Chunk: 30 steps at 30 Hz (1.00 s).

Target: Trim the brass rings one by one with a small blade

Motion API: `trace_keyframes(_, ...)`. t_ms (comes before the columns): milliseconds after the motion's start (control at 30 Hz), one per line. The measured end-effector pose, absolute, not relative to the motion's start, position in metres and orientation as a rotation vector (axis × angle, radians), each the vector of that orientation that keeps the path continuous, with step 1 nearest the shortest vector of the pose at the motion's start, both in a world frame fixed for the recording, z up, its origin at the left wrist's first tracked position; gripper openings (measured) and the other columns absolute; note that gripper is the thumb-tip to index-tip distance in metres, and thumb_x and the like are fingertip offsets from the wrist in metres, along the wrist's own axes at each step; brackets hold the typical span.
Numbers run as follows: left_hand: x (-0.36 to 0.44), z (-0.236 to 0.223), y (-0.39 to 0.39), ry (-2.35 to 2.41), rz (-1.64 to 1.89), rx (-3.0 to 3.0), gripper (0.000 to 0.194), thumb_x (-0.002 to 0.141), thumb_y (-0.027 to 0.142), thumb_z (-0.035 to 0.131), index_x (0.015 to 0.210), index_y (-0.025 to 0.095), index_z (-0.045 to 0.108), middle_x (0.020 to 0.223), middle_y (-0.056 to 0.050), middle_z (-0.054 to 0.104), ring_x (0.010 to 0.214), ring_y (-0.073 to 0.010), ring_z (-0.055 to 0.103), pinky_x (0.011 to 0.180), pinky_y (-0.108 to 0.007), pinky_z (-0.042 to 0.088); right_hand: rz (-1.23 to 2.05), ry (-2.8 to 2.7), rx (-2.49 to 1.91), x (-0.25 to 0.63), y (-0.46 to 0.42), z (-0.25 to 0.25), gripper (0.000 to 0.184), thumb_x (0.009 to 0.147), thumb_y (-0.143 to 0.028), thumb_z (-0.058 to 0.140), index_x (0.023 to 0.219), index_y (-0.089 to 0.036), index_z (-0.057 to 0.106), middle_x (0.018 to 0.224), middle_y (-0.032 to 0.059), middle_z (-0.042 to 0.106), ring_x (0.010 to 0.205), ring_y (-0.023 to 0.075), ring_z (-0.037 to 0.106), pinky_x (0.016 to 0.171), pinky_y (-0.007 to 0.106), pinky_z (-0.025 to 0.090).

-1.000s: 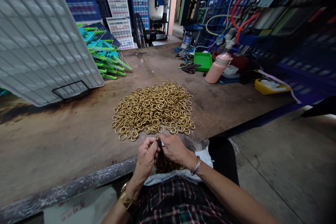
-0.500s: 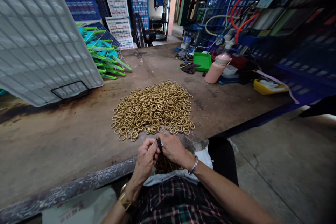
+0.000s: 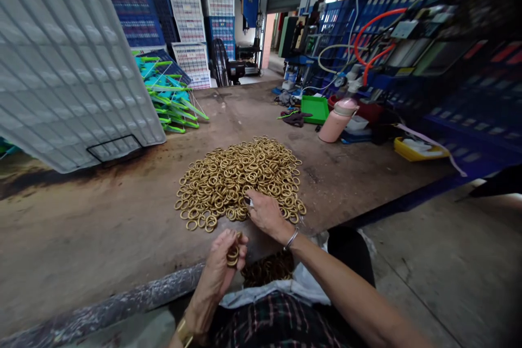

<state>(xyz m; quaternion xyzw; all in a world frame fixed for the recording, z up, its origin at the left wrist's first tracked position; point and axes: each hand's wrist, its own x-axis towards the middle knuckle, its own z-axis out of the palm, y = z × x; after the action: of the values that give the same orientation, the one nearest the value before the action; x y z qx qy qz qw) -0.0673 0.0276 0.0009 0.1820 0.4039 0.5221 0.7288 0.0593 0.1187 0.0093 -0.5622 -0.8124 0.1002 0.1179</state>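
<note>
A heap of brass-coloured rings [image 3: 240, 176] lies on the brown worktable [image 3: 101, 228] in front of me. My left hand [image 3: 222, 266] is closed round a few rings, held near the table's front edge. My right hand [image 3: 265, 212] reaches onto the near side of the heap, fingers curled on the rings; what they pinch is hidden. Below the hands, a white bag [image 3: 299, 285] on my lap holds more rings [image 3: 269, 269].
A large white plastic grid crate [image 3: 69, 60] leans at the left. Green and teal plastic parts [image 3: 169, 95] are stacked behind it. A pink bottle [image 3: 336, 119], a green tray [image 3: 315, 109] and a yellow tray [image 3: 420, 147] stand at the right. Blue and white crates line the back.
My hands were together at the table edge working on a ring. Now the right hand has reached forward to the heap and the left stays back holding rings. The view tilted up slightly.
</note>
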Motion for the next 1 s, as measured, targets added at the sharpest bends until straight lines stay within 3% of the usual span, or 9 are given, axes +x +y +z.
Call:
trace_keyframes(167,-0.072,-0.001,0.029,0.816,1.147,0.295,0.024,0.068,0.031,0.065,0.083,0.017,0.052,0.065,0.002,0.056,0.049,-0.0078,0.05,0.037,-0.015,0.033,0.288,-2.422,-1.714,0.05,0.123,0.013,0.02,0.083,-0.02,0.04,0.098,-0.022,0.053,0.092,0.0045,0.065,0.082,0.0164,0.059,0.062,0.025,0.033)
trace_keyframes(400,-0.075,-0.005,0.034,0.907,1.18,0.212,0.027,0.062,0.032,0.071,0.067,0.014,0.052,0.067,-0.001,0.057,0.058,-0.0098,0.055,0.04,-0.016,0.037,0.33,-2.402,-1.634,0.053,0.128,0.005,0.022,0.082,-0.019,0.042,0.097,-0.023,0.057,0.092,0.0035,0.064,0.086,0.0152,0.058,0.069,0.023,0.035)
trace_keyframes(633,-0.07,-0.006,0.047,1.126,1.265,0.513,0.035,0.068,0.046,0.063,0.086,0.019,0.05,0.054,0.008,0.047,0.04,-0.0047,0.041,0.032,-0.012,0.027,0.432,-2.371,-1.264,0.064,0.113,0.003,0.022,0.079,-0.016,0.048,0.098,-0.02,0.057,0.095,0.0035,0.064,0.089,0.0144,0.056,0.075,0.022,0.037)
trace_keyframes(833,-0.07,-0.011,0.048,1.261,1.215,0.743,0.036,0.07,0.051,0.057,0.077,0.017,0.052,0.051,0.007,0.045,0.036,-0.0036,0.037,0.033,-0.013,0.026,0.748,-2.176,-1.143,0.058,0.093,0.004,0.016,0.082,-0.021,0.045,0.088,-0.018,0.059,0.081,0.0024,0.063,0.075,0.0125,0.055,0.07,0.022,0.038)
trace_keyframes(1000,-0.07,-0.011,0.042,1.333,1.205,0.797,0.034,0.071,0.05,0.058,0.079,0.017,0.056,0.052,0.006,0.047,0.038,-0.0045,0.04,0.035,-0.014,0.028,1.169,-1.826,-1.197,0.053,0.09,0.002,0.024,0.085,-0.032,0.04,0.074,-0.017,0.056,0.065,-0.0025,0.054,0.062,0.0096,0.047,0.059,0.02,0.037)
